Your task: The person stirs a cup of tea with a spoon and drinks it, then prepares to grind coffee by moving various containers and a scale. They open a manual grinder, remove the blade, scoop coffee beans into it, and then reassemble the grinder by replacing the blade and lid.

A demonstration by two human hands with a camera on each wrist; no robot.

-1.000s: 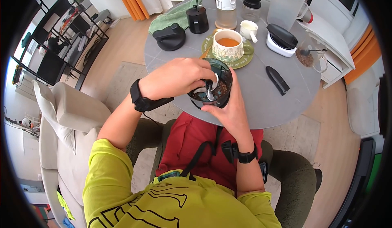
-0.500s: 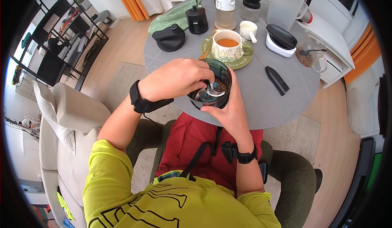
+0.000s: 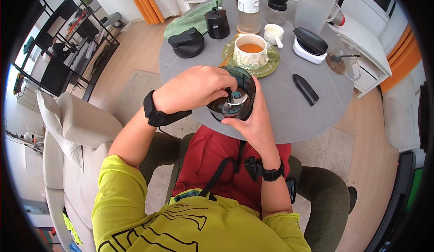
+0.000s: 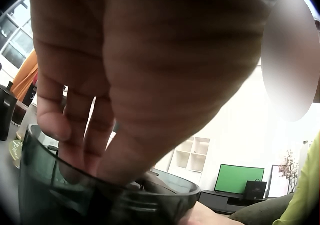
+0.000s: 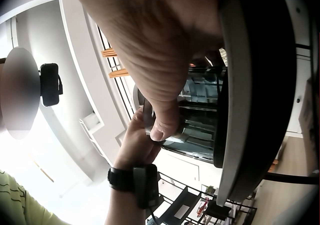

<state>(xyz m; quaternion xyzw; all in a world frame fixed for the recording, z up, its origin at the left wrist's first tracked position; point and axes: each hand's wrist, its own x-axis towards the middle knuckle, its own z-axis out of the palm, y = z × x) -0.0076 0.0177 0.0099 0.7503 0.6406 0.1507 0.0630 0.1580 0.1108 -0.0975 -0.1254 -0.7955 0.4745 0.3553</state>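
Note:
On the table's near edge stands a tinted see-through chopper bowl (image 3: 246,77) with brown crumbly bits inside. My left hand (image 3: 192,88) reaches over the rim from the left, its fingers pinching the dark hub of a curved metal blade (image 3: 238,101) down in the bowl. My right hand (image 3: 257,122) grips the bowl from the right side, thumb toward me. In the left wrist view, the fingers of the left hand (image 4: 150,90) dip below the bowl's rim. The right thumb (image 5: 165,122) lies along the bowl wall in the right wrist view.
Just behind the bowl, a mug of orange-brown liquid (image 3: 251,58) sits on a green plate (image 3: 271,68). A black lid (image 3: 187,43) lies back left, near a black pot (image 3: 217,24). A black handheld tool (image 3: 306,89) lies to the right; a kitchen scale (image 3: 310,53) is behind it.
The metal blade has turned in the bowl under my left fingers, a curved blade swinging toward the right. My right hand keeps its hold on the bowl.

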